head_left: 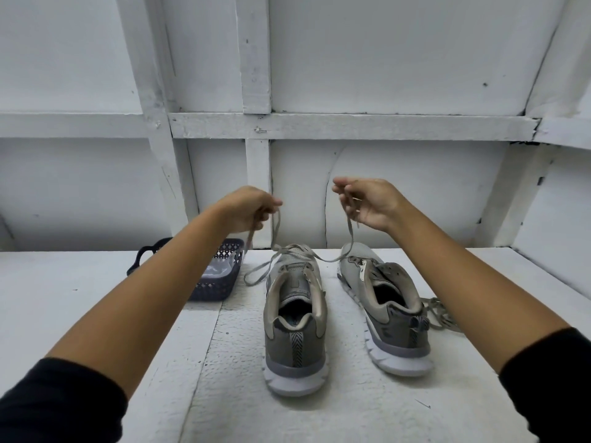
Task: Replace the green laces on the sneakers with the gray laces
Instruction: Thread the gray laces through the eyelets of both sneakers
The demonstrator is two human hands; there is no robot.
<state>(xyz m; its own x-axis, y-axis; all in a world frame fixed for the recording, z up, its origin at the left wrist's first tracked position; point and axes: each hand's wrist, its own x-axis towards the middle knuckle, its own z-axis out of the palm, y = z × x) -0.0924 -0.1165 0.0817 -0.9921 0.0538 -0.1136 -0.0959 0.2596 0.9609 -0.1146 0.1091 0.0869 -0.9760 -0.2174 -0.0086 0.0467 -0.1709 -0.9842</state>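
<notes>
Two grey sneakers stand heel-toward-me on the white table. The left sneaker (pixel 295 318) has a grey lace (pixel 348 241) threaded near its toe, with both ends lifted. My left hand (pixel 249 207) grips one end above the shoe's left side. My right hand (pixel 367 203) pinches the other end, raised above the gap between the shoes. A slack loop of lace (pixel 256 274) lies on the table left of the shoe. The right sneaker (pixel 387 311) has no lace in its eyelets. A bundle of greenish-grey lace (pixel 439 313) lies beside its right side.
A dark blue plastic basket (pixel 220 284) with a clear bag inside sits at the back left, partly behind my left forearm. A white panelled wall (pixel 319 126) rises right behind the table's far edge.
</notes>
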